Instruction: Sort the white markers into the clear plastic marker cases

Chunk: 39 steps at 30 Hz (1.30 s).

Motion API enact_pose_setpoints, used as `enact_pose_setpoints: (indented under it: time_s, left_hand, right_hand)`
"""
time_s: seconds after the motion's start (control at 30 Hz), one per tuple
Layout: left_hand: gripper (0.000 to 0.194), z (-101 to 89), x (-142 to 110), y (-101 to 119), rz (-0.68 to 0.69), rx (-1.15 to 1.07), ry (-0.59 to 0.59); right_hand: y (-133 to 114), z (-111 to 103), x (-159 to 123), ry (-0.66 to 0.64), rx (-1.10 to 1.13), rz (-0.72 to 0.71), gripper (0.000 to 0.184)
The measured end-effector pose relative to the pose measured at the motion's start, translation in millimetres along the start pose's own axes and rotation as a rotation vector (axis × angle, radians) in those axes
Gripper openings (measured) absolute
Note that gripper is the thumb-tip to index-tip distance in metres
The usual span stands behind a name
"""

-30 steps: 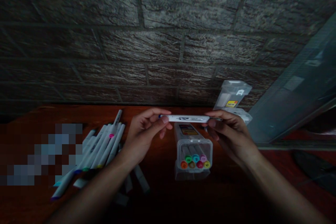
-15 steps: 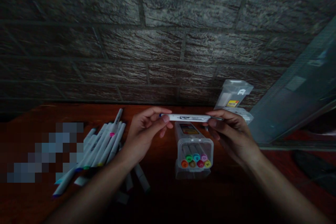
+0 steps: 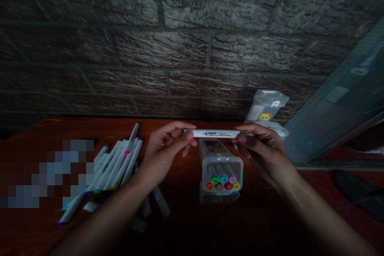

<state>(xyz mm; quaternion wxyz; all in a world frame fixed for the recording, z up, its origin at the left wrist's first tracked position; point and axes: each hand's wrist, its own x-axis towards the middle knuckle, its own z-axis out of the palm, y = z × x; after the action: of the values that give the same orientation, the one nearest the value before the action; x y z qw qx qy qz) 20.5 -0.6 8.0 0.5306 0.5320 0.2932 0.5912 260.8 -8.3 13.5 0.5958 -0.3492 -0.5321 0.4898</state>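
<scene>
Both of my hands hold one white marker [image 3: 214, 133] level above a dark red table [image 3: 186, 224]. My left hand [image 3: 163, 152] pinches its left end, where a blue cap tip shows. My right hand [image 3: 262, 150] grips the right end between thumb and fingers. Directly below the marker lies a clear plastic case [image 3: 220, 170] with several markers inside, their coloured caps facing me.
A loose pile of white markers [image 3: 112, 170] lies on the table to the left. A second clear case [image 3: 267, 108] leans against the brick wall at the back right. A glass pane [image 3: 339, 104] slants along the right. A blurred patch covers the far left.
</scene>
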Motion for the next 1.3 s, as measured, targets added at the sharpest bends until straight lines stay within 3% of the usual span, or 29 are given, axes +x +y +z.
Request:
enact_pose_setpoints:
  time_s: [1.07,1.3]
  left_hand:
    - [0.011,0.2,0.9,-0.8,0.002,-0.011,0.008]
    - [0.009,-0.1,1.1,-3.9,-0.004,-0.004,-0.023]
  right_hand:
    - [-0.1,-0.2,-1.0,0.0,0.007,-0.008,0.013]
    - [5.1,-1.1,0.8,-0.017,-0.024,-0.009,0.021]
